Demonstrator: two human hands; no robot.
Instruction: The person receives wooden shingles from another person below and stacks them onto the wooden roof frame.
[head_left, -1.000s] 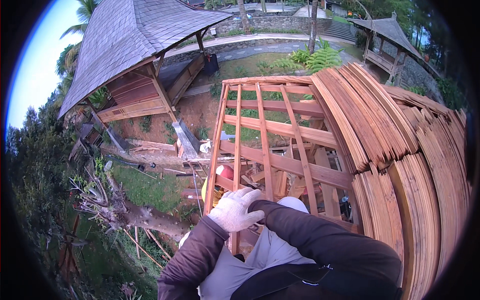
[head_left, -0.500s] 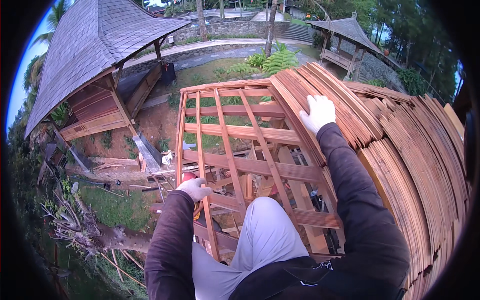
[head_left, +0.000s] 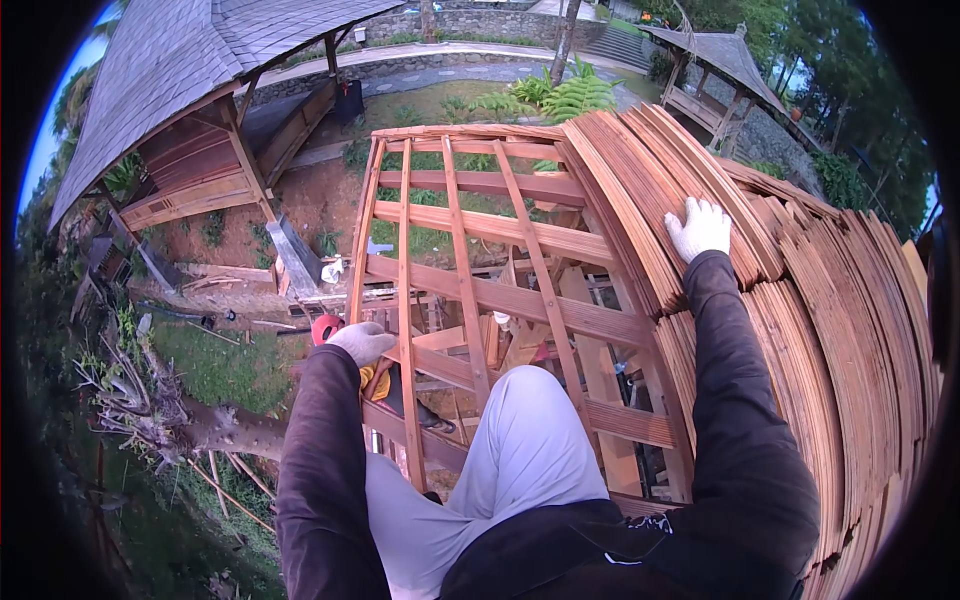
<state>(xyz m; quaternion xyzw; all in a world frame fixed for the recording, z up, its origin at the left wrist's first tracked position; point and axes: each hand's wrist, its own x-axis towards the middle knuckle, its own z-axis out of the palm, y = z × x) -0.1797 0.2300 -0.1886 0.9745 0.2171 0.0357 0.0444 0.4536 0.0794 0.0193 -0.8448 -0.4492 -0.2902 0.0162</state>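
Note:
My left hand point(head_left: 365, 343), in a pale glove, is closed around the outer wooden strip at the left edge of a sloping roof frame; its fingertips are partly hidden. The roof frame point(head_left: 500, 294) is an open grid of reddish wooden battens. My right hand point(head_left: 700, 230), gloved too, lies on top of a layered stack of thin wooden shingles point(head_left: 640, 215), fingers spread. The stack covers the frame's right side. My bent knee in grey trousers is over the lower part of the grid.
Below the frame at left is a person with a red helmet point(head_left: 325, 328) and yellow clothing point(head_left: 374, 382). Gaps between battens open onto lumber below. A bare tree trunk point(head_left: 235, 428) lies at lower left. Shingle-roofed pavilions point(head_left: 200, 80) stand at far left and far right.
My right hand has slid right and slightly nearer along the shingles, its fingers more spread. My left hand has moved left and nearer the edge strip. The person below shows more.

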